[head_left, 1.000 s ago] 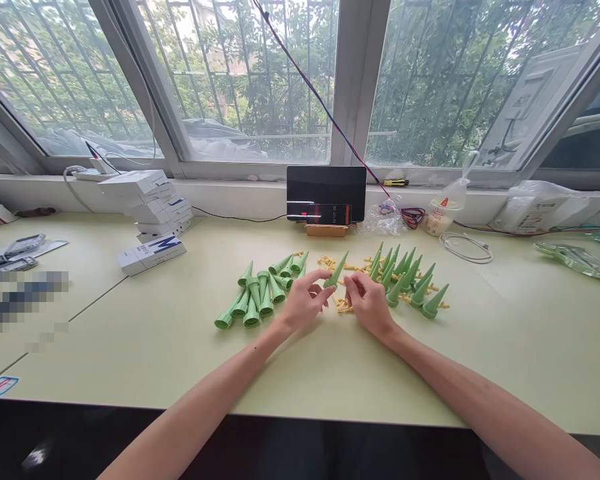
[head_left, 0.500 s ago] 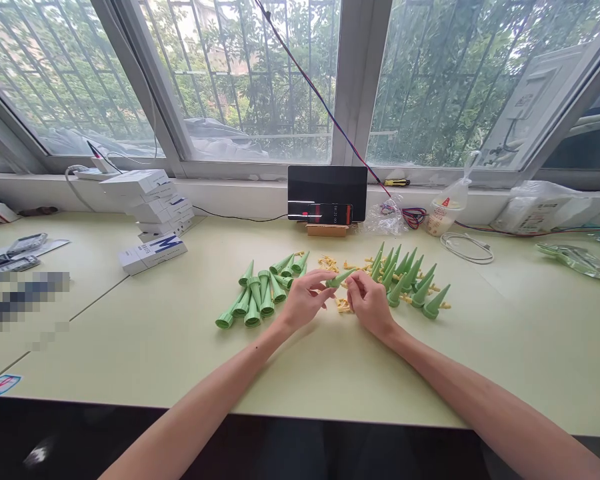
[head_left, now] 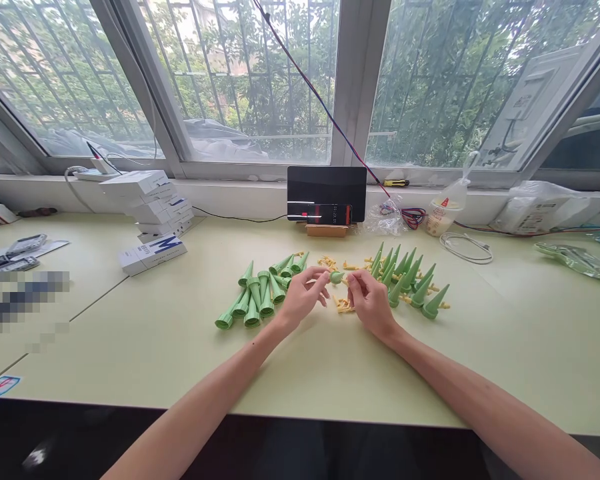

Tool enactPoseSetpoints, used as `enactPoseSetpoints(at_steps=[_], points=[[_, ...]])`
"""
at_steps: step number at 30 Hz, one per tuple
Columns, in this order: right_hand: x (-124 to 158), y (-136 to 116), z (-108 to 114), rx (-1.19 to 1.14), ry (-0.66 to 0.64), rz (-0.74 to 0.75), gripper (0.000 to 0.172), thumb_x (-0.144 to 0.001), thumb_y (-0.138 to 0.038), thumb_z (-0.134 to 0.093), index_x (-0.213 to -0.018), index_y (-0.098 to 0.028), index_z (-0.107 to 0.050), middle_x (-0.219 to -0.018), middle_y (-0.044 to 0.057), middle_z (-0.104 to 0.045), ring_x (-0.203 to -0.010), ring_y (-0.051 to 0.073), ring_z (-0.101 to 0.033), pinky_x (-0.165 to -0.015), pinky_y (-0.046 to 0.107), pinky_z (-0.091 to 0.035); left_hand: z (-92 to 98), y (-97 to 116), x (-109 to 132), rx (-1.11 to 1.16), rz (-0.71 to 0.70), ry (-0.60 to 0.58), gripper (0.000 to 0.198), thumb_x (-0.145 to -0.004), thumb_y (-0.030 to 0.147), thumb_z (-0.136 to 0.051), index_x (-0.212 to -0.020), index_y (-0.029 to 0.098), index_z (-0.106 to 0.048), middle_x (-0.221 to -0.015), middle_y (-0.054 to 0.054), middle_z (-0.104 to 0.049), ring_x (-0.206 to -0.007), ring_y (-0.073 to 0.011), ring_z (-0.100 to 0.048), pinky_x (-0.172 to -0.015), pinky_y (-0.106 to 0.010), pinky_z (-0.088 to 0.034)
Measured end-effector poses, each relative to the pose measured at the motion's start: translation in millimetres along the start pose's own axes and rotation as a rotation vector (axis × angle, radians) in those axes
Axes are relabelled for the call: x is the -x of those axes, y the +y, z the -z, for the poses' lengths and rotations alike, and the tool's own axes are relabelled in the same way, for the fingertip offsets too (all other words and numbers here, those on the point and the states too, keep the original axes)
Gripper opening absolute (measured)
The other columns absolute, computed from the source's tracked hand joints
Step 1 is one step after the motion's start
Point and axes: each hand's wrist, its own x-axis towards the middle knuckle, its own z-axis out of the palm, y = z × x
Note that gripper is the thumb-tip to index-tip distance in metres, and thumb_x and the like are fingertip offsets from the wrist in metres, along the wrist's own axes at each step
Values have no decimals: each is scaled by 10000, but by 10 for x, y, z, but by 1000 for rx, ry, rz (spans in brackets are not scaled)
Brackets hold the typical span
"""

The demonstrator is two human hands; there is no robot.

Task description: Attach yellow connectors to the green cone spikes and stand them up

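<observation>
Through the head view I have the left hand (head_left: pixel 304 293) grasping one green cone (head_left: pixel 336 277) by its wide end between thumb and fingers, above the table (head_left: pixel 300 380), tip towards the right. The right hand (head_left: pixel 373 303) faces it, thumb and fingers pinched together at the cone's tip side; they seem to grip a small yellow piece (head_left: pixel 345 282), though it is too small here for me to be sure. I cannot see that piece in the cone, so I judge this one unfinished.

Just beyond the hands, loose yellow pieces (head_left: pixel 343 305) lie both near and far of the held cone. To the right, a cluster of upright cones (head_left: pixel 433 305) stands with yellow ends poking out around the bases; I take these as done. To the left, lying cones (head_left: pixel 253 313) are heaped, mostly with open ends towards me and no yellow fitted that I can make out, so I count them as left to do.

Farther off, a phone (head_left: pixel 330 214) leans before a black panel (head_left: pixel 325 181), white boxes (head_left: pixel 153 255) sit far left, and a bagged cup (head_left: pixel 440 217) stands far right. Nothing blocks the hands; the right wrist is merely close to the upright cluster.
</observation>
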Motion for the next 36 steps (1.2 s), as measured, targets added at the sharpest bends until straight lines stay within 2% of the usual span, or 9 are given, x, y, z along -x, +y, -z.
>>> enactPoseSetpoints(at_steps=[4,11,18,23,36], points=[[-3,-19,14,31,-32,55,262,-993,-385,-420,-858,-206,-557,-599,-30,-514,-511,120,-479,-541,232,-407,14,30,-3,92,104,-21,385,-850,521,-610,-923,143,-625,-748,-21,-579,-552,-82,-543,-500,-224,-494],[8,-22,19,60,-75,83,279,-991,-391,-426,-872,-201,-593,-653,-6,-558,-557,133,-518,-562,238,-426,9,58,15,137,132,-69,378,-803,498,-681,-920,144,-616,-648,18,-554,-525,-79,-524,-522,-232,-478],[4,19,0,33,-59,41,232,-969,-408,-472,-906,-205,-565,-641,-5,-584,-541,144,-538,-551,248,-436,36,-7,13,74,63,-83,384,-806,468,-682,-1015,155,-601,-657,10,-587,-587,-110,-571,-571,-259,-535],[1,51,-8,11,-53,20,261,-965,-448,-467,-902,-210,-553,-637,-5,-586,-522,147,-535,-530,251,-433,32,-31,8,25,-4,-90,392,-799,435,-692,-1061,159,-596,-700,-1,-613,-627,-127,-608,-612,-282,-573],[5,43,-11,14,-53,9,259,-970,-431,-452,-868,-207,-532,-579,-30,-545,-472,124,-491,-488,236,-399,43,-79,-3,-41,-115,-103,374,-815,396,-676,-1114,176,-627,-763,-16,-637,-646,-125,-603,-615,-284,-588]])
